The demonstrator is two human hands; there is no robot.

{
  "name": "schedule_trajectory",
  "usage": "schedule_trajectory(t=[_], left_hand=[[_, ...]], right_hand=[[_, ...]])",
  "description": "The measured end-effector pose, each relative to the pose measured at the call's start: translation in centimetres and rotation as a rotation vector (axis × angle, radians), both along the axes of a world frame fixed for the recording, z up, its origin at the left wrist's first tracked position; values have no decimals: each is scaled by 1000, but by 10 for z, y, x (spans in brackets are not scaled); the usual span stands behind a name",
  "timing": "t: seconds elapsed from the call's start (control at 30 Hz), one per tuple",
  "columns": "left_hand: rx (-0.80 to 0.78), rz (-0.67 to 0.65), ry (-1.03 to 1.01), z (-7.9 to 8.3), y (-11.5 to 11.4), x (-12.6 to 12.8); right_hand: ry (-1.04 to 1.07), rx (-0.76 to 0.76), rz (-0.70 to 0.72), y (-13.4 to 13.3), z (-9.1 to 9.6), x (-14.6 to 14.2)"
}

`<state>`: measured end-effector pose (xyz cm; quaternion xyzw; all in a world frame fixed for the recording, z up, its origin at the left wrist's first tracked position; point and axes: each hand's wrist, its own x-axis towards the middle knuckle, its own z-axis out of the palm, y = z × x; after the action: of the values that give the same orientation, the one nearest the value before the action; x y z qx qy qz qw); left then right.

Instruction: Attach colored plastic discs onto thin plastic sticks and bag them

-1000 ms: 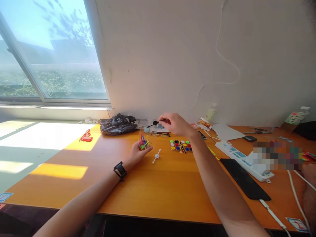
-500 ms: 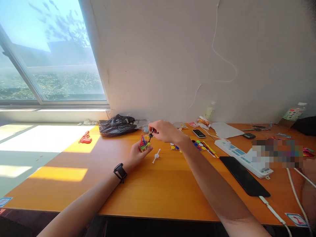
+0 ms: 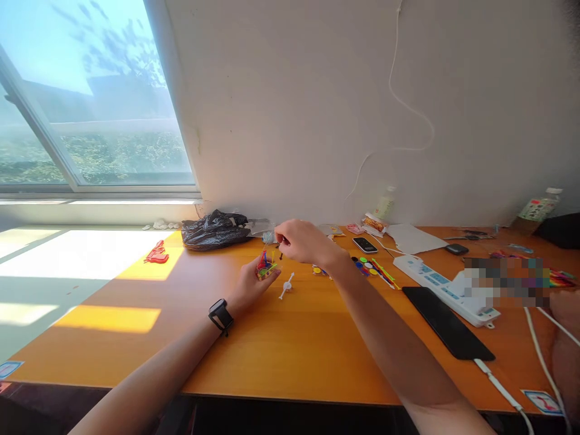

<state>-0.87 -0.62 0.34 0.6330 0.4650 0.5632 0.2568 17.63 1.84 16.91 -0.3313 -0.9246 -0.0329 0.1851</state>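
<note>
My left hand (image 3: 254,280) is closed round a small clear container (image 3: 270,275) with red, blue, yellow and green plastic pieces in it. Just above and to the right of the container, the fingers of my right hand (image 3: 296,240) pinch a small black plastic piece (image 3: 281,252), mostly hidden by the fingers. On the table beside my left fingertips lies a white plastic arrow with a round middle (image 3: 287,286). Coloured discs (image 3: 362,264) and thin coloured sticks (image 3: 384,273) lie to the right, beyond my right forearm.
A black plastic bag (image 3: 212,231) and a red plastic toy (image 3: 156,254) lie on the left. Toward the right are a white power strip (image 3: 437,284), a large black phone (image 3: 446,323) on a cable, and a smaller device (image 3: 365,244). Another person's arm (image 3: 564,338) shows at the right edge.
The black piece has moved slightly up and right, away from the container, and less of it shows under my right fingers. My left hand stays almost where it was.
</note>
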Motion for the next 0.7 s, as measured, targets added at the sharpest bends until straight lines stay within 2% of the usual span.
schedule_trajectory(t=[0.13, 0.3, 0.43, 0.6, 0.7], left_hand=[[13, 9, 70, 2, -2, -1], [55, 6, 123, 1, -2, 0], [49, 26, 104, 0, -2, 0], [10, 3, 62, 4, -4, -1], [-56, -6, -34, 5, -4, 0]], right_hand=[[-2, -49, 64, -2, -2, -4], [18, -119, 125, 2, 2, 4], [-3, -183, 134, 5, 3, 9], [-41, -159, 76, 5, -1, 3], [-44, -173, 77, 5, -2, 0]])
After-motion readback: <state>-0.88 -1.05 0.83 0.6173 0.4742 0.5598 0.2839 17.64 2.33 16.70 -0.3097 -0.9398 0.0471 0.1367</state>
